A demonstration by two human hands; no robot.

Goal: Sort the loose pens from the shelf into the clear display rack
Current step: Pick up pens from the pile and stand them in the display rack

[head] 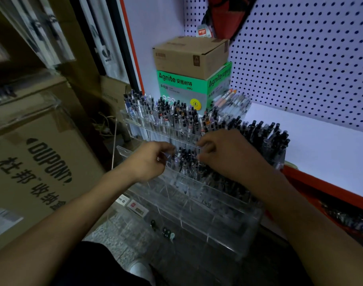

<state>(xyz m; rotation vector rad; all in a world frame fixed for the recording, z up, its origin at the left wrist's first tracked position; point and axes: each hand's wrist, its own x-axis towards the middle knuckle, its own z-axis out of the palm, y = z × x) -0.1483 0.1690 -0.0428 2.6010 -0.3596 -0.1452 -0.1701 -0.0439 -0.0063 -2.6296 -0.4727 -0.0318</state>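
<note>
A clear tiered display rack (197,205) stands in front of me at the shelf's edge. Its upper tiers hold several dark-capped pens (172,114); the lower tiers look mostly bare. My left hand (153,159) and my right hand (226,153) reach into a middle tier on either side of a cluster of pens (185,159), with fingers curled at the pens. Whether either hand actually grips a pen is hidden by the fingers and blur. A bundle of loose pens (232,104) lies on the white shelf (320,145) behind the rack.
A green box (182,87) with a brown carton (188,54) on top stands at the shelf's back. White pegboard (310,58) forms the back wall. Large cardboard boxes (36,166) stack up at the left. Small price tags (135,205) sit below the rack.
</note>
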